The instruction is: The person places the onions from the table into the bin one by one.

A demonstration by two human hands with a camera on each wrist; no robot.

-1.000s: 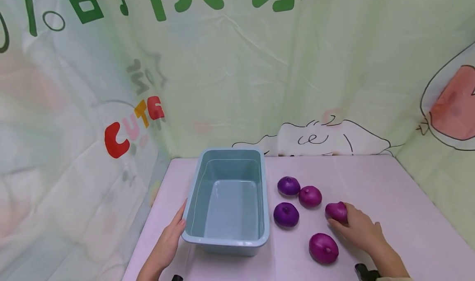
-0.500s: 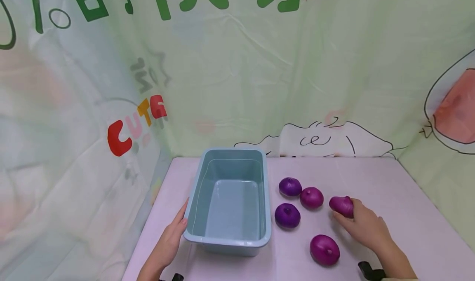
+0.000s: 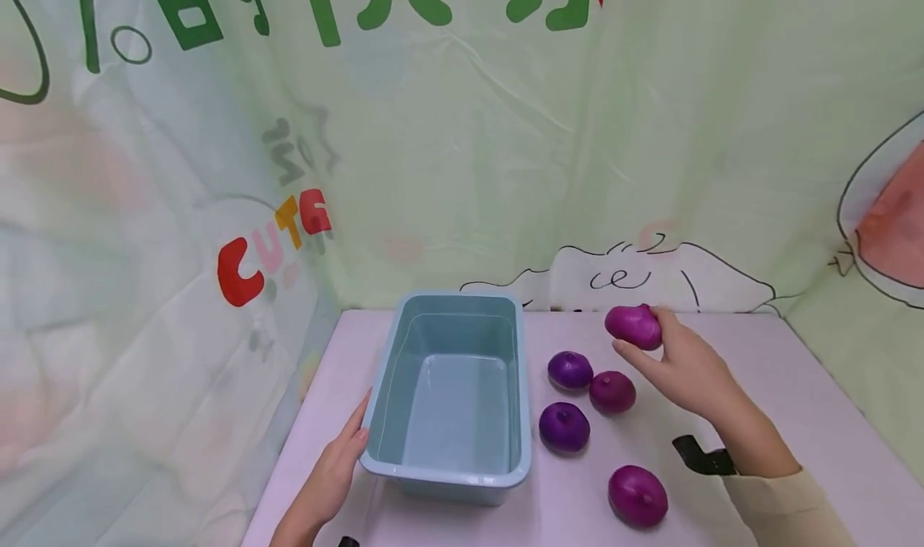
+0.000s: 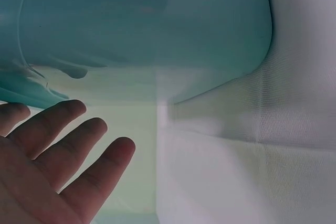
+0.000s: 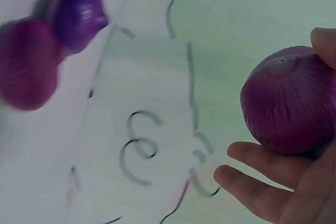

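Note:
My right hand [image 3: 689,366] grips a magenta-purple onion [image 3: 634,326] between thumb and fingers, held up off the table. In the right wrist view, this onion [image 5: 289,100] sits against the palm side with two fingers stretched out below it. At the left side of a light blue plastic bin [image 3: 525,403] is my left hand [image 3: 328,475], the thumb at its rim. Its fingers [image 4: 100,177] look straight and spread beside the bin's wall [image 4: 157,30] in the left wrist view. Nothing lies inside the bin.
Right of the bin lie two dark purple onions [image 3: 570,370] [image 3: 565,427] and a magenta onion [image 3: 613,392]. Another magenta onion [image 3: 638,496] lies nearer the front. A printed cloth [image 3: 462,154] hangs behind and to both sides of the table [image 3: 780,419].
My right hand has lifted the onion off the table and moved it up and slightly left. The left hand stays at the bin. The view has shifted slightly.

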